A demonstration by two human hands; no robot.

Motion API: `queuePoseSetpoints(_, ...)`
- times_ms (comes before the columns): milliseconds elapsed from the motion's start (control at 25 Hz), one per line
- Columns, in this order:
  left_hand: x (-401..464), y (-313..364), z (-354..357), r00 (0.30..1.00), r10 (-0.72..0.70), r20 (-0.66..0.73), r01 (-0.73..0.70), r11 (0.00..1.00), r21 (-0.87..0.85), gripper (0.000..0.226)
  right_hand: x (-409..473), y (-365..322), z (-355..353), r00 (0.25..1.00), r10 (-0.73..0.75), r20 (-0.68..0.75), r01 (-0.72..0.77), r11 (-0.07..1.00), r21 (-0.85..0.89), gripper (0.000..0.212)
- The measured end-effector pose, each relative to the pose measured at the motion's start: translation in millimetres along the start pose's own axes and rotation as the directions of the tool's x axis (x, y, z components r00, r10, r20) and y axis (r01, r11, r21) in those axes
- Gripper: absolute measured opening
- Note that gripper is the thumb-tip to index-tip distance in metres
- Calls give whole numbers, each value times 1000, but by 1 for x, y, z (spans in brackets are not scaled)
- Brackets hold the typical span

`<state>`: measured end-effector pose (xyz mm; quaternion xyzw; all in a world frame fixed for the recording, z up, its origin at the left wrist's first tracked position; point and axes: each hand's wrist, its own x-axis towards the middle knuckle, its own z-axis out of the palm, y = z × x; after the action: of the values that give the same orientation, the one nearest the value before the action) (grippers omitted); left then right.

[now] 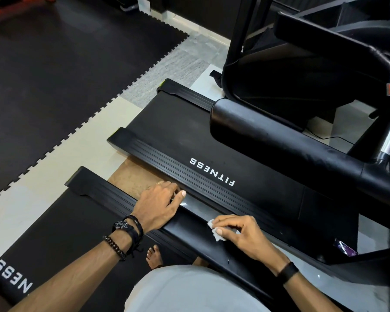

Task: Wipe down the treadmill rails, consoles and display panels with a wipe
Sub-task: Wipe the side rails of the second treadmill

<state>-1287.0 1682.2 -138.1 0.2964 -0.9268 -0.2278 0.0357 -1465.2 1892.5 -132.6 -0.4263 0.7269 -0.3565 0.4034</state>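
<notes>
A glossy black handrail (194,224) of the near treadmill runs diagonally from the centre toward the lower right. My left hand (159,204) grips its upper end, fingers wrapped over the far side and thumb lying along the top. Further down the rail, my right hand (241,237) pinches a small crumpled white wipe (215,231) and presses it against the rail's top surface. Beyond the rail lies a second treadmill's deck (212,158), marked FITNESS in white letters.
The near treadmill's belt (61,239) lies under my left forearm, with my bare foot (154,256) on it. The second treadmill's thick black handrail (279,140) and upright frame (239,41) fill the upper right. Black interlocking floor mats (65,64) cover the left. A purple wrapper (345,247) lies at right.
</notes>
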Motion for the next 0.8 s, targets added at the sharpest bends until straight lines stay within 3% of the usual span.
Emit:
queuePoseSetpoints(120,-1,0,1,1000,-4,-1,4,1000,5,58,31,6,7,995,93,23,-92,994,-58,8)
queuePoseSetpoints(360,-1,2,-2,1000,1,4,-1,999,32,56,30,-14,12,997,-41,67,40,999,7,9)
queuePoseSetpoints(440,-2,3,-1,1000,-12,-10,12,1000,20,55,14,4,-1,997,36,67,-41,997,67,10)
queuePoseSetpoints(560,-1,1,0,1000,-13,-5,13,1000,21,55,39,15,8,991,120,56,-120,993,5,8)
queuePoseSetpoints(680,1,-1,0,1000,1,12,-1,1000,29,53,63,2,29,995,54,89,-53,998,-13,9)
queuePoseSetpoints(800,2,0,0,1000,3,19,-3,1000,24,52,41,3,13,996,18,87,-28,993,112,10)
